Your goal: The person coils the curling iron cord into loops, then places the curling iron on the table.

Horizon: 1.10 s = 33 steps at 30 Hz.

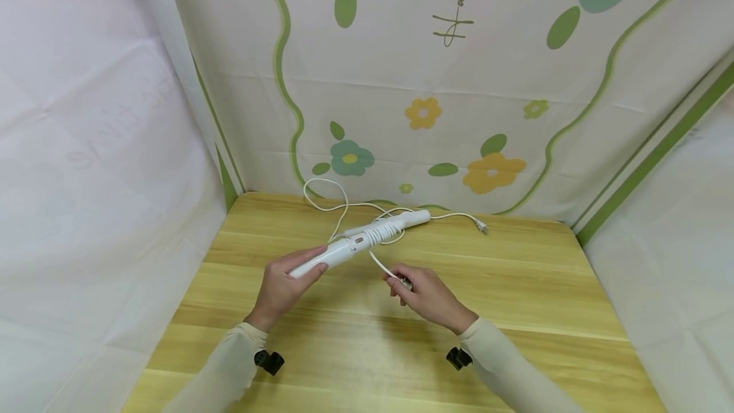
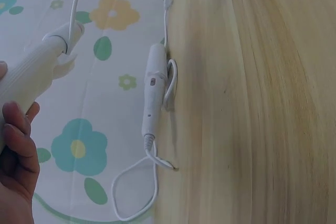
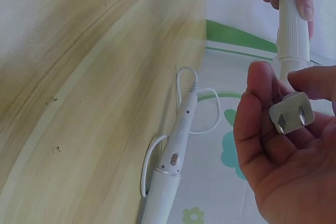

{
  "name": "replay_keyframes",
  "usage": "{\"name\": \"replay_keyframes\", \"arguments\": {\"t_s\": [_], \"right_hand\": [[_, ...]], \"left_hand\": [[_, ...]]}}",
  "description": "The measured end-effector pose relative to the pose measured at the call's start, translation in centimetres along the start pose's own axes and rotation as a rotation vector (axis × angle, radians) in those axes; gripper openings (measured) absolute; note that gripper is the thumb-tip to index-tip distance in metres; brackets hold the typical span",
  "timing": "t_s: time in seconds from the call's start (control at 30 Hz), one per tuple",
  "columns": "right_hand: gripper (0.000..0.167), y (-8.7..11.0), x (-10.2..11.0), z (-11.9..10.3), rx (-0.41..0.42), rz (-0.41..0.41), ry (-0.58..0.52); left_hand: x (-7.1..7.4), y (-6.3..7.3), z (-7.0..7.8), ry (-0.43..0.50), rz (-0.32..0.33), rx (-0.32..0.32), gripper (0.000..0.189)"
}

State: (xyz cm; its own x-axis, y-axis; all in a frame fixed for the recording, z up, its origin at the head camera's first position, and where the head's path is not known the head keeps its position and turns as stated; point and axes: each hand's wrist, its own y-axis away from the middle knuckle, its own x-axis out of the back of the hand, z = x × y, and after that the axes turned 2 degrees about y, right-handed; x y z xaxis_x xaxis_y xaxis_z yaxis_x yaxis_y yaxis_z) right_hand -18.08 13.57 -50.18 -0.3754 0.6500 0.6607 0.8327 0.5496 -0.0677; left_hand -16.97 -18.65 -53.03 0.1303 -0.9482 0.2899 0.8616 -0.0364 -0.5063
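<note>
My left hand [image 1: 281,289] grips a white curling iron [image 1: 338,255] by its wide end, holding it slanted above the table. Loops of white cord [image 1: 383,232] wrap round its far part, past a small switch. From there one length of cord runs to my right hand [image 1: 427,298], which pinches the two-pin plug [image 3: 291,113] between thumb and fingers, its metal pins facing the right wrist camera. Behind the held iron, a second white curling iron [image 2: 154,90] lies on the table, partly covered by the first in the head view.
The second iron's cord [image 1: 325,180] loops at the back left of the wooden table [image 1: 516,311]. Its plug [image 1: 480,225] lies near the back edge, to the right. Flower-printed cloth [image 1: 367,69] hangs behind, and pale cloth walls stand on both sides.
</note>
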Motion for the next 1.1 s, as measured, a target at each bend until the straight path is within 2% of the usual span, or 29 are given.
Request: {"name": "replay_keyframes", "arguments": {"t_s": [0.2,0.33,0.4,0.57,0.7,0.87,0.93,1.03,1.1], "right_hand": [[0.007,0.0,0.1,0.0,0.023,0.041,0.088],[0.004,0.2,0.8,-0.6,0.105,0.064,0.234],[0.007,0.2,1.4,-1.1,0.161,0.082,0.312],[0.012,-0.2,2.9,-2.0,0.318,0.099,0.413],[0.014,-0.8,4.2,-2.3,0.401,0.058,0.396],[0.011,-1.4,5.2,-1.7,0.431,-0.044,0.327],[0.011,-1.7,5.3,-1.5,0.432,-0.100,0.286],[0.011,-2.1,5.2,-1.2,0.422,-0.186,0.202],[0.012,-2.2,4.9,-1.0,0.412,-0.229,0.151]], "left_hand": [[-0.1,0.2,-0.6,-0.063,0.016,-0.089,0.037],[-0.2,0.3,-1.1,-0.124,-0.022,-0.171,0.038],[-0.2,0.4,-1.2,-0.146,-0.052,-0.187,0.038],[0.1,0.5,-1.1,-0.123,-0.163,-0.140,0.035],[0.6,0.2,-0.7,-0.071,-0.302,-0.124,0.032],[1.2,0.0,-0.3,0.016,-0.466,-0.114,0.029],[1.4,0.0,-0.1,0.081,-0.530,-0.065,0.029],[1.9,0.0,0.1,0.197,-0.613,0.058,0.027],[2.2,0.0,0.2,0.266,-0.643,0.140,0.027]]}}
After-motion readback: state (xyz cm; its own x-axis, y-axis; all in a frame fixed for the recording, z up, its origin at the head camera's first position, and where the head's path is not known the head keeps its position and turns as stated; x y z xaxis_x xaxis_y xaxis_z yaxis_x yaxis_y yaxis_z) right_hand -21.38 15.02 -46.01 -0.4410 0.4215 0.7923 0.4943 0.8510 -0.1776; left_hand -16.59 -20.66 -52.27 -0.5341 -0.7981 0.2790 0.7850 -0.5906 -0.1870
